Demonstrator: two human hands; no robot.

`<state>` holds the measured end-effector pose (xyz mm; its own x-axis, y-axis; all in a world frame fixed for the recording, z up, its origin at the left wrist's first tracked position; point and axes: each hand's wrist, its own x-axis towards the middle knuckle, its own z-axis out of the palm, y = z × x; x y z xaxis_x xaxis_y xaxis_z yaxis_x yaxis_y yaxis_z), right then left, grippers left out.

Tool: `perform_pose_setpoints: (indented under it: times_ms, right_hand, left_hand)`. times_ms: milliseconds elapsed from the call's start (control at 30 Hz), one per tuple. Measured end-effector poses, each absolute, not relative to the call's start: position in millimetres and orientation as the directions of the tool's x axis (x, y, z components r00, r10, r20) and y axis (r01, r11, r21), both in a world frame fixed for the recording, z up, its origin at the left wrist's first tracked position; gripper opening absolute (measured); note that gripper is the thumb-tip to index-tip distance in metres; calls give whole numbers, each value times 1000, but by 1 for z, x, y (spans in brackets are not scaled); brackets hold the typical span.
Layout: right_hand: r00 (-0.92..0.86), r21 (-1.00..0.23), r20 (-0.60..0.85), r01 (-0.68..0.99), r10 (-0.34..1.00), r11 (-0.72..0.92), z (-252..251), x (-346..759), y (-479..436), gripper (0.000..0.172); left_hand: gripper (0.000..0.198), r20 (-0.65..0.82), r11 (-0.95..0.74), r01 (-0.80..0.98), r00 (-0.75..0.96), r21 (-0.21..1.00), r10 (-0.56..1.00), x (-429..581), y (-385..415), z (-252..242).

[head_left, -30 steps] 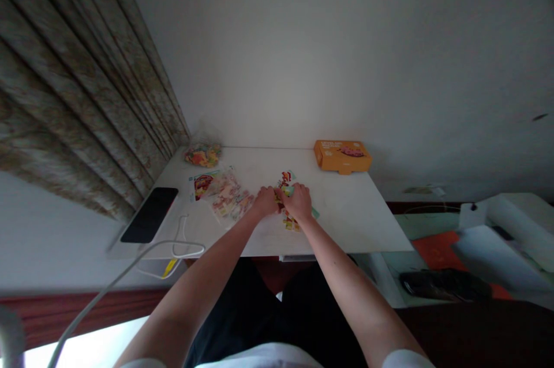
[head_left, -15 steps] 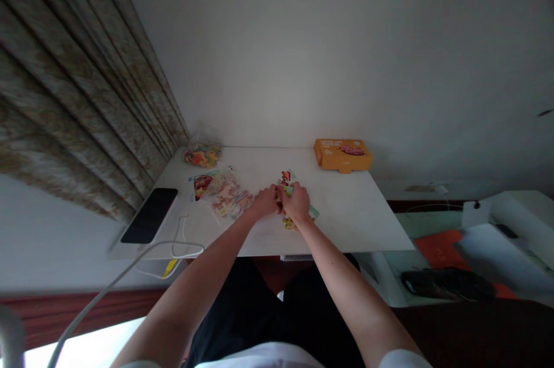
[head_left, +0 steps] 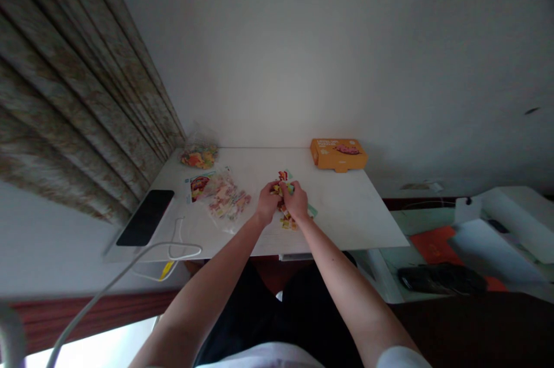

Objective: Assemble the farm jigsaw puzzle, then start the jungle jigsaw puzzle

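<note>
Over the middle of the white table, my left hand (head_left: 268, 204) and my right hand (head_left: 296, 201) are close together, fingers curled round a small bunch of colourful puzzle pieces (head_left: 283, 190). Both hands grip at this bunch; single pieces are too small to tell apart. Loose yellow and red puzzle pieces (head_left: 288, 223) lie on the table just below the fingers. A printed card (head_left: 283, 175) shows partly beyond the hands, the rest of it covered by them. To the left of my left hand rests a clear bag of pinkish puzzle pieces (head_left: 225, 198).
An orange puzzle box (head_left: 340, 156) stands at the back right of the table (head_left: 350, 212). Another bag of pieces (head_left: 199, 154) is at the back left, near a picture card (head_left: 199, 186). A black phone (head_left: 146, 218) and a white cable (head_left: 177, 246) lie at the left edge.
My left hand has turned more upright and its fingers have shifted, so more of the pieces shows between the hands. My right hand stays nearly in place. The view has moved slightly.
</note>
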<state>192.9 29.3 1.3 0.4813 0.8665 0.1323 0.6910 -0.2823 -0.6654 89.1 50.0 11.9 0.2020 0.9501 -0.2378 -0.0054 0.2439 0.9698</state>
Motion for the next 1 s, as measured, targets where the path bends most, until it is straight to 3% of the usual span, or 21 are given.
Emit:
perform_pose_setpoints:
  times_ms: [133, 300, 500, 567, 633, 700, 767, 867, 1000]
  right_hand:
    - [510, -768, 165, 603, 844, -215, 3, 198, 32, 46]
    - [471, -907, 156, 416, 868, -63, 3, 204, 44, 52]
    - [432, -962, 74, 269, 899, -50, 2, 202, 50, 58]
    - [435, -974, 51, 222, 899, -53, 3, 200, 47, 60]
    - [443, -983, 25, 172, 896, -58, 4, 201, 43, 60]
    - [435, -985, -17, 147, 900, -89, 5, 203, 38, 59]
    - [388, -975, -71, 167, 919, -145, 5, 206, 32, 57]
    - [251, -944, -126, 267, 960, -194, 5, 203, 23, 53]
    - [123, -869, -112, 470, 986, -157, 9, 179, 19, 41]
  left_hand:
    - [60, -188, 221, -182, 183, 958, 965, 95, 51, 21]
    - [64, -193, 213, -148, 139, 966, 971, 104, 55, 29]
    - [64, -220, 242, -197, 126, 950, 967, 114, 50, 28]
    - [58, -135, 144, -119, 79, 982, 988, 112, 44, 31]
    - [52, 85, -86, 29, 54, 996, 995, 103, 34, 38]
    - [49, 368, -385, 230, 114, 894, 923, 83, 19, 49]
    - [49, 521, -553, 450, 206, 701, 828, 56, 3, 59]
    - [48, 505, -452, 783, 208, 427, 838, 12, -16, 67]
    - [38, 390, -318, 930, 228, 182, 892, -29, -21, 57]
